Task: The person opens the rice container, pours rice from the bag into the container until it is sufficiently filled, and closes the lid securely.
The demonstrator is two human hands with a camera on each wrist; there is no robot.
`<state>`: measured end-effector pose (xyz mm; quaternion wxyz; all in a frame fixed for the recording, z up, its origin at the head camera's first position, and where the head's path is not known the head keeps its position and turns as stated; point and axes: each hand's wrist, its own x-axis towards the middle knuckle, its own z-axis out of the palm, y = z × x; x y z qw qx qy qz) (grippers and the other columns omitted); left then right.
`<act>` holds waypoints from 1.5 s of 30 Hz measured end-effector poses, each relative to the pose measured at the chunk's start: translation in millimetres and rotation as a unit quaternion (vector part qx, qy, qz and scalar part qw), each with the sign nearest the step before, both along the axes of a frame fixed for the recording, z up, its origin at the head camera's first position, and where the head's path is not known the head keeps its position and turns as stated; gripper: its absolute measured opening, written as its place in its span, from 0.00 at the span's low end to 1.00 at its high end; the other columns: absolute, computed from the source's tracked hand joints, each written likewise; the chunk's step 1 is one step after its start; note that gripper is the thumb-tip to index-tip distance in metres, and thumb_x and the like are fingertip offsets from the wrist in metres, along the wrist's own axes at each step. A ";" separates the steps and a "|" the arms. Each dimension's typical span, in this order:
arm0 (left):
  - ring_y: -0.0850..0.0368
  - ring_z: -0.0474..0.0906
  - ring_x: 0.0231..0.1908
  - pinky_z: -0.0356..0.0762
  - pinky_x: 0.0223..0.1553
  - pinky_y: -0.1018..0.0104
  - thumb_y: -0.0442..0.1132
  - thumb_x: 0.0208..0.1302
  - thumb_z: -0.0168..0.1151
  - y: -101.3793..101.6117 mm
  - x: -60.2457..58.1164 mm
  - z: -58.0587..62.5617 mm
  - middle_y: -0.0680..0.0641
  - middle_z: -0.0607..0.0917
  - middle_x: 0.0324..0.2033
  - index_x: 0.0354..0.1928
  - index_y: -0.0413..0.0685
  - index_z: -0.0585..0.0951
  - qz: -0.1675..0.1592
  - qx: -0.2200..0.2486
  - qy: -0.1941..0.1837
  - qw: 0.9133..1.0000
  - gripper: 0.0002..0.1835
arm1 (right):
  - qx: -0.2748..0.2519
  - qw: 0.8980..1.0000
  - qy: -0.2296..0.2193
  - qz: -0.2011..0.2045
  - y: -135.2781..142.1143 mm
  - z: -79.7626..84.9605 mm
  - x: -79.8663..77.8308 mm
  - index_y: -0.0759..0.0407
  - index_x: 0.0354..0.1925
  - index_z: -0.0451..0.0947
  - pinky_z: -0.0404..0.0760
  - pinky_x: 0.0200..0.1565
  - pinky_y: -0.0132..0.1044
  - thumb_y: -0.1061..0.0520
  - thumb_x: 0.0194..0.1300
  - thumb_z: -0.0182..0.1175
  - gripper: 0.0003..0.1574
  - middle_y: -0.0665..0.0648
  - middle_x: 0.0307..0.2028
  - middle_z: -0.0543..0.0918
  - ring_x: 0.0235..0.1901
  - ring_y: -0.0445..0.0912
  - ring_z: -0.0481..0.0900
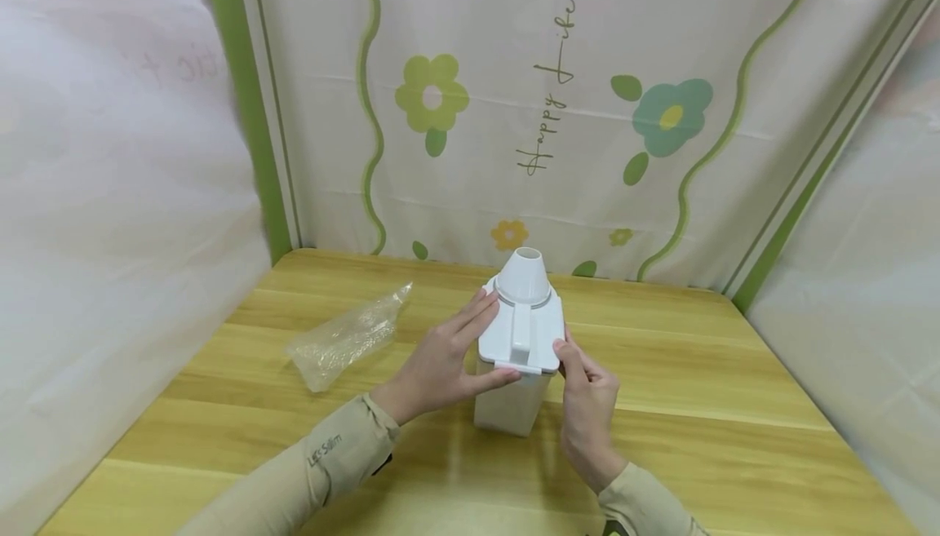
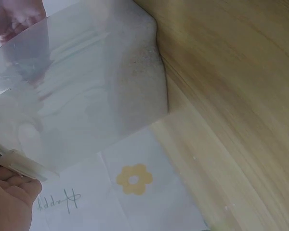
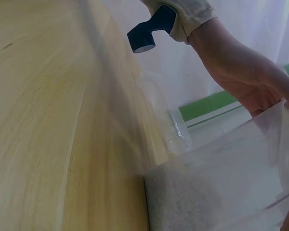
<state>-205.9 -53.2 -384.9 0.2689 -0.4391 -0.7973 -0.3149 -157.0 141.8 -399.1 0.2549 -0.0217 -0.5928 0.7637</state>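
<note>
A translucent plastic storage container (image 1: 510, 401) stands on the table under a white lid (image 1: 543, 332) that carries a cone-shaped cap (image 1: 525, 279). Pale grainy contents (image 3: 180, 202) show low inside it in the right wrist view. My left hand (image 1: 448, 352) grips the lid from the left, fingers near the cap and thumb along the front edge. On the other side, my right hand (image 1: 590, 401) holds the lid's right edge, its thumb on the rim and its other fingers partly hidden behind the container.
A crumpled clear plastic bag (image 1: 348, 340) lies on the wooden table (image 1: 698, 422), left of the container. Printed fabric walls (image 1: 477, 177) enclose the table at the back and both sides.
</note>
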 end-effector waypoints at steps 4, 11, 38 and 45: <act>0.39 0.59 0.69 0.62 0.65 0.55 0.64 0.61 0.64 -0.1 0.5 1.3 0.36 0.66 0.68 0.69 0.31 0.67 -0.002 -0.005 0.000 1.000 0.48 | 0.004 1.000 -0.001 -0.003 -0.1 0.2 0.7 0.72 0.46 0.82 0.78 0.55 0.38 0.64 0.69 0.59 0.12 0.58 0.54 0.81 0.57 0.48 0.77; 0.40 0.59 0.69 0.61 0.66 0.56 0.63 0.61 0.65 -0.3 0.4 1.6 0.36 0.66 0.68 0.68 0.31 0.67 -0.002 -0.010 0.002 1.000 0.47 | 0.006 1.000 -0.008 -0.005 -0.4 0.4 1.4 0.73 0.44 0.83 0.78 0.55 0.37 0.63 0.69 0.59 0.12 0.57 0.54 0.81 0.57 0.47 0.77; 0.36 0.62 0.67 0.65 0.64 0.55 0.62 0.61 0.65 1.5 -0.9 1.4 0.33 0.67 0.67 0.67 0.28 0.67 0.006 -0.022 0.058 0.998 0.47 | 0.018 1.000 -0.013 -0.020 -1.2 0.8 0.6 0.77 0.37 0.83 0.77 0.55 0.33 0.61 0.69 0.60 0.16 0.61 0.54 0.80 0.59 0.47 0.75; 0.37 0.61 0.67 0.65 0.64 0.54 0.62 0.62 0.65 2.0 -1.1 0.9 0.34 0.67 0.67 0.67 0.28 0.67 0.010 -0.021 0.058 0.998 0.47 | 0.021 0.999 -0.018 -0.022 -1.4 2.8 1.5 0.77 0.36 0.83 0.77 0.55 0.33 0.61 0.69 0.60 0.16 0.59 0.52 0.81 0.58 0.47 0.76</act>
